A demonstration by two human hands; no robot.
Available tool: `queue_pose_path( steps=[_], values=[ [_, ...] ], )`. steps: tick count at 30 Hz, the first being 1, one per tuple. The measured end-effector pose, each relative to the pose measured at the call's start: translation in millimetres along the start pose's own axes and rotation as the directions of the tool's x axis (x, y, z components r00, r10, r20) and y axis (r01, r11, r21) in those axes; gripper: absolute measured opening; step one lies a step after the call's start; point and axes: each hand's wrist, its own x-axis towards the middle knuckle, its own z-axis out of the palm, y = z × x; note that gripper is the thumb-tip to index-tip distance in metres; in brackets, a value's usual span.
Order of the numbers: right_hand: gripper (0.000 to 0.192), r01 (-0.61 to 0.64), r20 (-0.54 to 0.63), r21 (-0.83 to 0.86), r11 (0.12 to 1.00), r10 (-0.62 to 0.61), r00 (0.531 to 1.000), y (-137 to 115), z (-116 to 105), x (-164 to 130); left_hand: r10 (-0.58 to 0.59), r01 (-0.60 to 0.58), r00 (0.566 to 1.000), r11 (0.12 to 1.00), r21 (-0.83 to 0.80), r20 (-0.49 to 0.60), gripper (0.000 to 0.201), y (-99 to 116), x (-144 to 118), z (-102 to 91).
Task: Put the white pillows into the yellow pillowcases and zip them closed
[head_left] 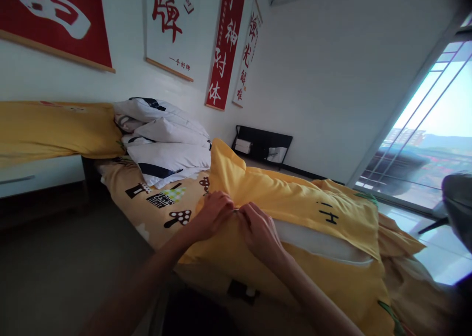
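A yellow pillowcase lies on the bed with a white pillow showing through its open side. My left hand pinches the edge of the pillowcase at the near end of the opening. Right beside it, my right hand grips the same edge, fingers closed on the fabric. The two hands nearly touch. What sits between the fingertips is too small to make out.
Folded white bedding is stacked at the far end of the bed, on a yellow sheet with mushroom prints. Red and white scrolls hang on the wall. A black rack leans by the wall. A window is right.
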Motion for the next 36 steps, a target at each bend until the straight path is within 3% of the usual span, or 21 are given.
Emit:
queue_pose_path(
  steps=[3, 7, 11, 15, 21, 25, 31, 36],
  values=[
    [0.020, -0.023, -0.031, 0.103, 0.994, 0.026, 0.999, -0.2, -3.0, -4.0, 0.011, -0.026, 0.991, 0.993, -0.116, -0.132, 0.015, -3.2, -4.7, 16.8],
    [0.019, -0.053, -0.062, 0.114, 0.992, 0.060, 0.996, -0.6, -10.4, -10.8, 0.166, -0.161, 0.966, 0.986, 0.040, -0.198, 0.013, -3.2, -1.1, 31.9],
    [0.021, 0.049, -0.077, -0.133, 0.990, -0.060, 0.995, 1.3, -21.3, -19.2, 0.329, -0.293, 0.930, 0.933, 0.209, -0.165, 0.012, 1.4, 1.1, 31.6],
    [0.023, 0.144, -0.023, -0.342, 0.929, -0.162, 0.987, -3.6, -31.5, -23.6, 0.384, -0.348, 0.920, 0.890, 0.295, -0.075, 0.015, 10.0, -2.4, 20.1],
    [0.025, 0.061, -0.003, -0.409, 0.910, -0.069, 0.998, -11.1, -22.8, -20.4, 0.331, -0.294, 0.943, 0.883, 0.366, -0.040, 0.018, 15.0, -10.7, 18.3],
    [0.021, 0.006, -0.017, -0.356, 0.934, -0.013, 1.000, 0.2, -14.1, -23.3, 0.239, -0.189, 0.960, 0.938, 0.291, -0.147, 0.015, 14.8, -22.7, 19.5],
    [0.019, -0.076, -0.036, -0.146, 0.986, 0.071, 0.997, 5.6, -27.1, -36.4, 0.136, -0.120, 0.966, 0.989, 0.084, -0.221, 0.010, 14.9, -32.7, 14.0],
    [0.016, -0.086, -0.089, -0.159, 0.984, 0.072, 0.993, 4.0, -36.6, -44.3, 0.127, -0.116, 0.968, 0.991, 0.063, -0.218, 0.005, 11.2, -31.8, 15.8]
  ],
)
